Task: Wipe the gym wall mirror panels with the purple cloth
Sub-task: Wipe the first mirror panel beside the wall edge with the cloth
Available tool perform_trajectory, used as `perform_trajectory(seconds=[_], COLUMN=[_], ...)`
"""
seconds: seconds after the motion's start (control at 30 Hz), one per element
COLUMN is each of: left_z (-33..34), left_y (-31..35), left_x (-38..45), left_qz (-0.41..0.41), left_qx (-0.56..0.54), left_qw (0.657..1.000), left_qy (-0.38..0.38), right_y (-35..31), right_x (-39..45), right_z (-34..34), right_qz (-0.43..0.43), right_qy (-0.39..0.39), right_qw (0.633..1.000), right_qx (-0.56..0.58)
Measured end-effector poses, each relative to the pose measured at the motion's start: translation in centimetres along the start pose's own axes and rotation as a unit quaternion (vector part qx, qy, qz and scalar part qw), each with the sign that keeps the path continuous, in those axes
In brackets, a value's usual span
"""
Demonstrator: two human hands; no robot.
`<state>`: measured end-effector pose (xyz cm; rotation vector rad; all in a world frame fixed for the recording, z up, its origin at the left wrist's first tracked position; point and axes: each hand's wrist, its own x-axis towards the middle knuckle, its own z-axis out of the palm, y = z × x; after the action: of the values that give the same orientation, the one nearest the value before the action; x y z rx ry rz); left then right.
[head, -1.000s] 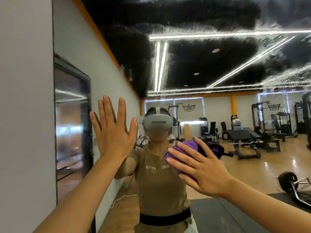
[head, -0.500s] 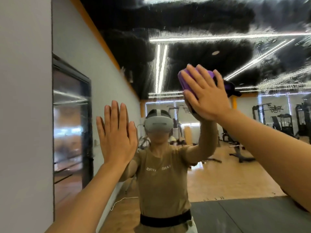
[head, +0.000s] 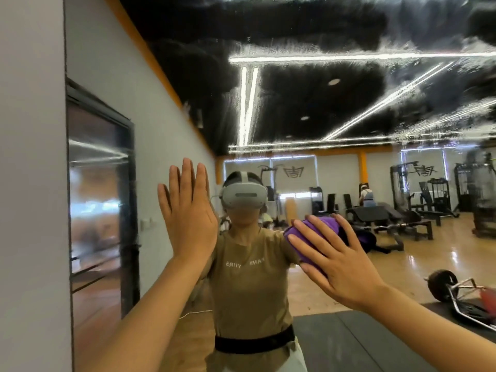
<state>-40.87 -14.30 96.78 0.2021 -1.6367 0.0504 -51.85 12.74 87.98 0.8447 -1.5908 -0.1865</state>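
While the left hand (head: 188, 210) is lying flat, fingers straight, on the mirror (head: 349, 103), the right hand (head: 332, 259), fingers spread wide, is pressing the purple cloth (head: 319, 229) against it.

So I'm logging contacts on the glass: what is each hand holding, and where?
The right hand presses the folded purple cloth flat against the mirror, palm over its middle. The left hand holds nothing.

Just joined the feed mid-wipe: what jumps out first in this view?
The wall mirror fills the view, its upper part streaked with wet smears over the reflected dark ceiling. At centre right, the right hand presses the purple cloth flat against the glass with straight fingers. The left hand rests open on the mirror at centre left, beside the reflected person wearing a headset.
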Motion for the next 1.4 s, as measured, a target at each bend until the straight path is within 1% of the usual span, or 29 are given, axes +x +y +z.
perform_trajectory(seconds=[0.1, 0.17, 0.23, 0.3, 0.43, 0.53, 0.63, 0.7, 0.8, 0.9, 0.97, 1.07, 1.13, 1.27, 1.33, 1.4], left_z=[-0.1, 0.0, 0.1, 0.2, 0.5, 0.5, 0.5, 0.8, 1.4, 1.6, 1.6, 2.0, 2.3, 2.6, 2.6, 2.6], left_y=[0.6, 0.6, 0.6, 0.9, 1.7, 2.1, 2.3, 2.4, 3.0, 4.2, 4.6, 4.6, 4.5, 4.4, 4.3, 4.3], left_x=[-0.1, -0.3, -0.4, -0.4, -0.9, -0.9, -0.9, -1.0, -1.0, -1.1, -1.2, -1.4, -1.5, -1.6, -1.6, -1.6], left_qz=[-0.014, -0.010, -0.009, -0.012, -0.002, -0.007, -0.012, 0.008, 0.042, 0.033, 0.025, 0.039, 0.041, 0.046, 0.049, 0.051], left_qx=[-0.025, -0.021, -0.014, -0.010, -0.003, -0.008, -0.021, -0.023, -0.035, -0.046, -0.040, -0.007, 0.004, 0.013, 0.011, 0.015], left_qw=[1.000, 1.000, 1.000, 1.000, 1.000, 1.000, 1.000, 1.000, 0.998, 0.998, 0.999, 0.999, 0.999, 0.999, 0.999, 0.999], left_qy=[-0.010, -0.018, -0.018, -0.017, -0.005, 0.001, -0.002, 0.004, 0.017, 0.008, -0.004, -0.009, -0.002, 0.000, 0.001, 0.000], right_y=[0.8, 1.7, 3.2, 5.2, 9.8, 10.6, 8.8, 7.4, 5.4, 3.8, 3.5, 3.7, 4.2, 7.8, 10.2, 11.5], right_x=[0.3, 1.3, 3.4, 6.7, 12.7, 13.7, 11.0, 7.9, 2.8, -1.6, -3.2, -3.3, -1.7, 5.4, 9.2, 11.3], right_z=[0.0, -0.1, -0.6, -1.2, -2.8, -3.2, -2.2, -1.2, -0.2, 0.6, 0.6, 0.3, -0.2, -1.5, -2.5, -3.0], right_qz=[-0.018, -0.036, -0.031, 0.005, 0.112, 0.158, 0.164, 0.159, 0.137, 0.095, 0.076, 0.070, 0.106, 0.260, 0.311, 0.344], right_qy=[-0.007, -0.005, 0.004, 0.017, 0.054, 0.064, 0.083, 0.085, 0.064, 0.031, 0.018, 0.005, 0.007, 0.052, 0.046, 0.044], right_qw=[1.000, 0.999, 0.999, 1.000, 0.991, 0.983, 0.980, 0.982, 0.987, 0.994, 0.996, 0.996, 0.992, 0.957, 0.939, 0.927], right_qx=[0.003, 0.006, 0.009, 0.017, 0.056, 0.069, 0.069, 0.065, 0.062, 0.043, 0.033, 0.045, 0.065, 0.116, 0.137, 0.147])
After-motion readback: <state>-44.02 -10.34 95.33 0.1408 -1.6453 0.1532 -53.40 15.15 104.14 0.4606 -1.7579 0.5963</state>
